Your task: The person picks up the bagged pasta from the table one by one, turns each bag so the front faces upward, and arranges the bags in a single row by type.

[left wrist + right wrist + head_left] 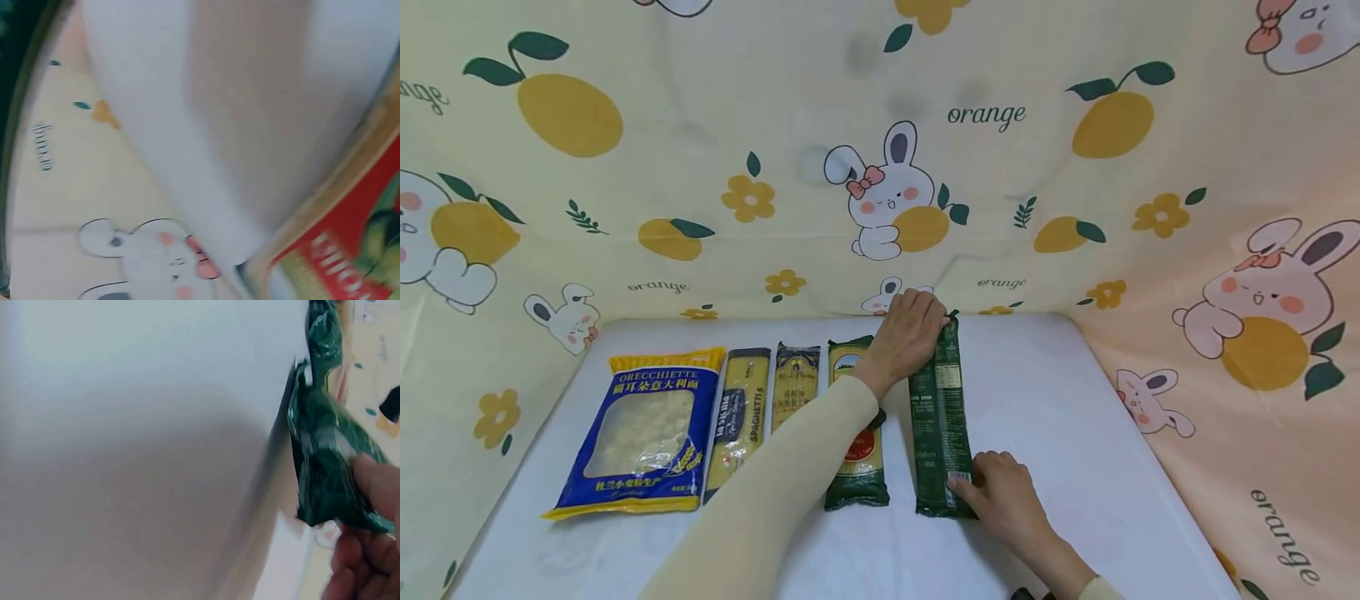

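A long green pasta packet [927, 425], its printed back with a barcode facing me, is held at both ends. My left hand [908, 337] grips its far end, arm reaching across the other packets. At the near end my right hand [1011, 504] pinches the lower right corner, thumb on top near the barcode. In the right wrist view, the thumb and curled fingers of that hand [369, 544] hold the crinkled green end [325, 450] over the white table. The left wrist view shows neither the left fingers nor their grip.
Left of it lie a green-ended packet with a red label [861, 454], a gold packet with a dark top [795, 383], a spaghetti packet [748, 392] and a wide blue-and-yellow orecchiette bag [643, 433]. A patterned cloth [775, 125] hangs behind the white table [1037, 375].
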`<action>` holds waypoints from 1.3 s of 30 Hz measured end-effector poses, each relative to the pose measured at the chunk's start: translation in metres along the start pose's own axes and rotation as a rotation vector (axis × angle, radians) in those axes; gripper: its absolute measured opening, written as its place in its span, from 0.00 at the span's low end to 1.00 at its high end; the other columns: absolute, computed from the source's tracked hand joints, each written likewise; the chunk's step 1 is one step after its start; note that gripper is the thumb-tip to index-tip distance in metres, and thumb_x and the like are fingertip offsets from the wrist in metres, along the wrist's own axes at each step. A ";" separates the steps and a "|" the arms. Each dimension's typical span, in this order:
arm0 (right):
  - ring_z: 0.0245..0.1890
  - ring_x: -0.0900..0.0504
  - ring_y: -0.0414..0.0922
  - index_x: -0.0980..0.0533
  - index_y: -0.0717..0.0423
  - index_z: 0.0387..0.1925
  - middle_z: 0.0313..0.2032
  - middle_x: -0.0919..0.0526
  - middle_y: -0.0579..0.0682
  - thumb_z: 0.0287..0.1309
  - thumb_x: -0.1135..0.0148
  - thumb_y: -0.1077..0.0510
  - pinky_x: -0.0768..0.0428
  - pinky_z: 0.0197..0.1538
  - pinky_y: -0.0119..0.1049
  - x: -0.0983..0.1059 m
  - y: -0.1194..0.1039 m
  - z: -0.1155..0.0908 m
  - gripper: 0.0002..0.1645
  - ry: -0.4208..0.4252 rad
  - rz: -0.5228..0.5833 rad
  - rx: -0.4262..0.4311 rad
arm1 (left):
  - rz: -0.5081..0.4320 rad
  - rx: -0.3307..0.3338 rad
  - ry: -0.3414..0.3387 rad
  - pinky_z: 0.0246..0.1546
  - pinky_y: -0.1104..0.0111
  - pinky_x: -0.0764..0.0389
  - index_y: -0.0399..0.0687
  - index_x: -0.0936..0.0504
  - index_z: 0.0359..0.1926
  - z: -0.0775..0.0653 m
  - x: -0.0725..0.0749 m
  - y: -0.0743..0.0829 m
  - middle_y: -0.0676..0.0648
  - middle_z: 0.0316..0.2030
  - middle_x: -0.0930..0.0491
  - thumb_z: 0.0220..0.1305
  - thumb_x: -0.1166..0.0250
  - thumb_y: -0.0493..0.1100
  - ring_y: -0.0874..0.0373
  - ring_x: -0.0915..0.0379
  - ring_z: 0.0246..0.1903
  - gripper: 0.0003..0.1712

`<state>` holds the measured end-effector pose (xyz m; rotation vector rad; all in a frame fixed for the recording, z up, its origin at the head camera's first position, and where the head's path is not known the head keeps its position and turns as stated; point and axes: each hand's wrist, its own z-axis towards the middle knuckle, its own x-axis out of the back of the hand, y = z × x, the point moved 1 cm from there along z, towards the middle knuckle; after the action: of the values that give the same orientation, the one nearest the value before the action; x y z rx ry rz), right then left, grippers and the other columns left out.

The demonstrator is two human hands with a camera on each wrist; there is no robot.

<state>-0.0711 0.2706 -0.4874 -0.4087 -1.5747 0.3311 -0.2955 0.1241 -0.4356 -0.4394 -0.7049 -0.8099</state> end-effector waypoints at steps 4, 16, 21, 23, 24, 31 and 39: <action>0.29 0.37 0.42 0.31 0.49 0.21 0.20 0.35 0.43 0.63 0.24 0.49 0.37 0.39 0.41 0.000 -0.007 0.001 0.25 0.175 -0.088 0.096 | -0.008 -0.003 0.022 0.44 0.60 0.31 0.42 0.26 0.49 0.013 0.019 -0.001 0.45 0.46 0.25 0.85 0.52 0.45 0.49 0.34 0.43 0.12; 0.27 0.25 0.54 0.28 0.58 0.20 0.18 0.28 0.50 0.55 0.23 0.53 0.29 0.34 0.49 -0.003 -0.011 0.003 0.22 0.557 -0.386 0.277 | -0.033 -0.026 0.061 0.45 0.61 0.31 0.45 0.24 0.51 0.031 0.061 0.010 0.46 0.50 0.25 0.85 0.52 0.45 0.50 0.33 0.47 0.12; 0.27 0.25 0.54 0.26 0.60 0.22 0.20 0.25 0.52 0.56 0.24 0.54 0.30 0.34 0.48 -0.006 -0.013 0.004 0.20 0.560 -0.378 0.289 | -0.019 -0.008 0.066 0.43 0.61 0.32 0.45 0.23 0.50 0.028 0.065 0.012 0.46 0.49 0.24 0.85 0.51 0.44 0.50 0.34 0.45 0.12; 0.26 0.26 0.53 0.26 0.59 0.21 0.20 0.25 0.51 0.56 0.24 0.54 0.31 0.34 0.47 -0.007 -0.014 0.004 0.20 0.562 -0.382 0.290 | -0.007 -0.001 0.061 0.41 0.62 0.33 0.45 0.22 0.50 0.026 0.067 0.012 0.46 0.48 0.24 0.85 0.52 0.44 0.50 0.34 0.44 0.12; 0.26 0.27 0.53 0.26 0.59 0.21 0.20 0.25 0.51 0.56 0.24 0.54 0.31 0.34 0.47 -0.008 -0.014 0.004 0.20 0.558 -0.384 0.288 | 0.004 0.005 0.054 0.41 0.62 0.33 0.45 0.21 0.49 0.025 0.068 0.011 0.46 0.47 0.24 0.85 0.52 0.44 0.50 0.34 0.43 0.13; 0.26 0.27 0.52 0.25 0.60 0.24 0.21 0.24 0.51 0.57 0.24 0.53 0.31 0.35 0.47 -0.012 -0.017 0.001 0.19 0.533 -0.391 0.287 | 0.050 0.033 -0.039 0.36 0.63 0.36 0.49 0.19 0.45 0.025 0.078 0.015 0.49 0.37 0.23 0.84 0.54 0.43 0.52 0.35 0.38 0.16; 0.24 0.28 0.52 0.27 0.60 0.21 0.18 0.27 0.51 0.51 0.23 0.52 0.32 0.32 0.46 -0.018 -0.019 0.001 0.22 0.609 -0.404 0.388 | 0.001 0.043 -0.109 0.41 0.63 0.31 0.52 0.16 0.49 0.027 0.085 0.021 0.52 0.40 0.16 0.79 0.50 0.48 0.53 0.30 0.43 0.15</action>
<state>-0.0723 0.2455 -0.4953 0.1136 -0.9332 0.1668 -0.2488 0.1110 -0.3581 -0.4473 -0.8213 -0.7725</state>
